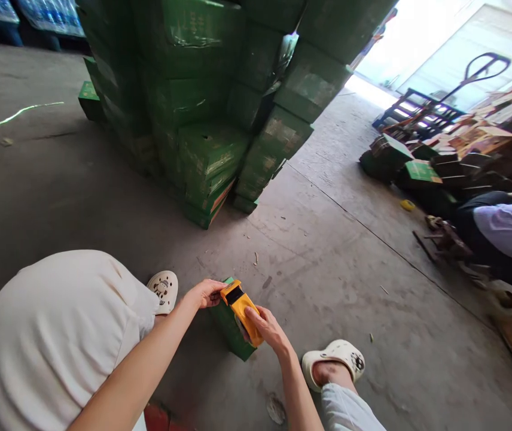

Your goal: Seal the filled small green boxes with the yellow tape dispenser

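An orange oblong box [249,317] with a black patch near its far end is between my hands, above a green box [237,347] on the floor. My right hand [267,326] wraps round its near end, thumb on top. At the far end, my left hand [207,293] pinches with its fingertips at the orange box's edge, close to a corner of the green box. Whether the black patch is an opening or printing, I cannot tell. The orange box covers much of the green box.
A tall stack of green cartons [211,90] stands ahead. To the right are a pallet jack [484,72], a heap of boxes [462,155] and a bent-over person [507,224]. My cream clogs [341,356] flank the green box. A strap [18,114] lies at left.
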{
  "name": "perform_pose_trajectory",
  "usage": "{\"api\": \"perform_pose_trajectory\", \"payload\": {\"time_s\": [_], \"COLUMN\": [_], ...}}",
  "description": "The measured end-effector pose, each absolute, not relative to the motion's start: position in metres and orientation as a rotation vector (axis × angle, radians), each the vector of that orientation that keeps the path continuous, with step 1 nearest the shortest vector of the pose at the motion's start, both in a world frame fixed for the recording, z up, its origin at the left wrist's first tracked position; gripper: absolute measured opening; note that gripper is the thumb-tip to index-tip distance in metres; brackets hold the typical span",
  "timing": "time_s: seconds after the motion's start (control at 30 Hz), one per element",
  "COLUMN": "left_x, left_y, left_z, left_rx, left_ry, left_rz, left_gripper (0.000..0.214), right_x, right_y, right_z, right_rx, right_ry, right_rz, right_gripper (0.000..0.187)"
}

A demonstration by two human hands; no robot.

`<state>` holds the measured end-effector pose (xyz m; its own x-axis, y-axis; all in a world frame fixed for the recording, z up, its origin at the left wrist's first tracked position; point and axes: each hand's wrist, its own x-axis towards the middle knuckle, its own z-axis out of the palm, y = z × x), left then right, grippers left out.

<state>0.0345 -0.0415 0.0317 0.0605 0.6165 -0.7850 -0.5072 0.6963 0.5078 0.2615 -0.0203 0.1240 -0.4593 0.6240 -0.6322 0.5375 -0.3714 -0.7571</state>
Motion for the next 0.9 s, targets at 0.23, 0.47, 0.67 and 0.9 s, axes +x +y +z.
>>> {"api": "perform_pose_trajectory", "payload": {"time_s": [0.23, 0.47, 0.67, 0.9], "left_x": [0.04, 0.006, -0.032, -0.03], "left_y": [-0.041, -0.031, -0.023, -0.026], "left_z": [0.025, 0.016, 0.007, -0.011], "left_rx": [0.303, 0.466, 0.56, 0.591], "left_ry": [1.481, 1.731, 1.889, 1.981], "left_rz": [0.925, 1.02, 1.084, 1.062], "left_gripper": [0.029, 0.02, 0.021, 0.017], "right_x": [0.255, 0.266, 0.285, 0.273], "right_y": [-0.033, -0.039, -0.039, -0.033], "right_z": [0.11, 0.123, 0.124, 0.118], "right_rx": [-1.616, -1.646, -1.724, -1.831], "right_ry": [-1.7, -1.645, -1.643, -1.863], "right_rz": [1.913, 1.991, 1.925, 1.718], "right_gripper": [0.062, 0.061, 0.062, 0.059]}}
